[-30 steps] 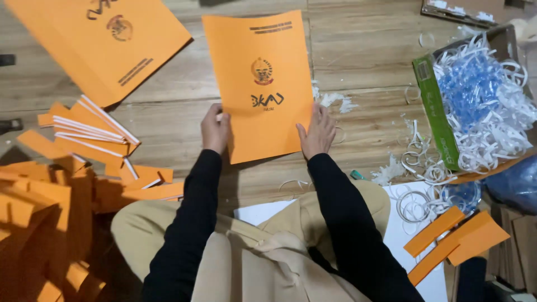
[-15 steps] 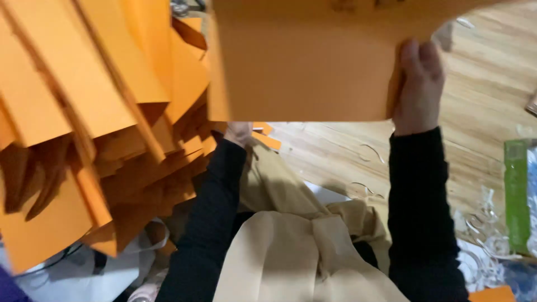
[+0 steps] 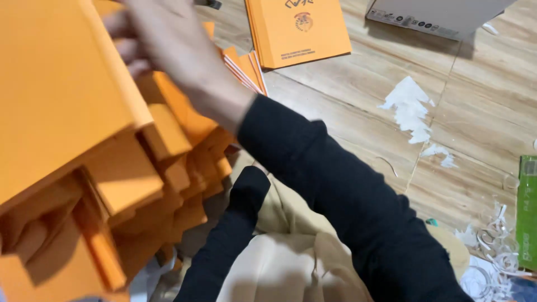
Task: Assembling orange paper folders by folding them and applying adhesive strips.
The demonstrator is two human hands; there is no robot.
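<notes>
My right hand (image 3: 162,47) reaches across to the upper left, blurred, its fingers closed on the edge of a large flat orange sheet (image 3: 56,89). The sheet lies on top of a tall, untidy pile of folded orange pieces (image 3: 140,184) at my left. The black sleeve of my right arm (image 3: 347,201) runs diagonally through the middle of the view. My left sleeve (image 3: 232,229) points up under that arm, and my left hand is hidden. My beige-trousered lap (image 3: 279,263) sits below.
A neat stack of printed orange sheets (image 3: 299,28) lies on the wooden floor (image 3: 358,128) at the top. A cardboard box (image 3: 436,14) stands top right. White paper scraps (image 3: 411,109), a green box edge (image 3: 527,212) and white loops (image 3: 498,246) lie at right.
The view has swung left. My right hand has carried the orange sheet from in front of me over onto the pile at my left. My left hand has dropped out of sight.
</notes>
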